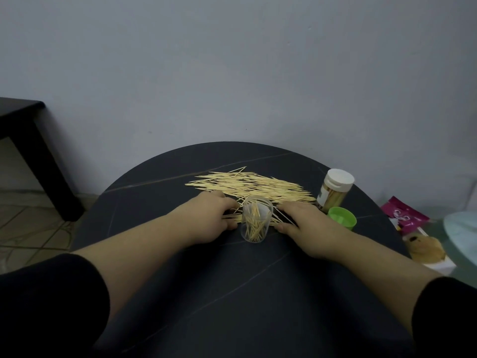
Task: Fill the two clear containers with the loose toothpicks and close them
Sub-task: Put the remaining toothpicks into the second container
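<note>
An open clear container (256, 220) stands upright on the round dark table (232, 293), partly filled with toothpicks. Behind it lies a wide pile of loose toothpicks (250, 186). My left hand (215, 215) rests palm down just left of the container, its fingers closed on a few toothpicks at the pile's near edge. My right hand (300, 220) lies just right of the container, fingers pressing on toothpicks there. A second clear container (334, 189), filled and closed with a white lid, stands at the right. A green lid (342, 217) lies in front of it.
A pink packet (407, 215) and a piece of bread on a white tray (428, 250) sit off the table's right edge. A dark low table (28, 140) stands at the left on the tiled floor. A grey wall runs behind.
</note>
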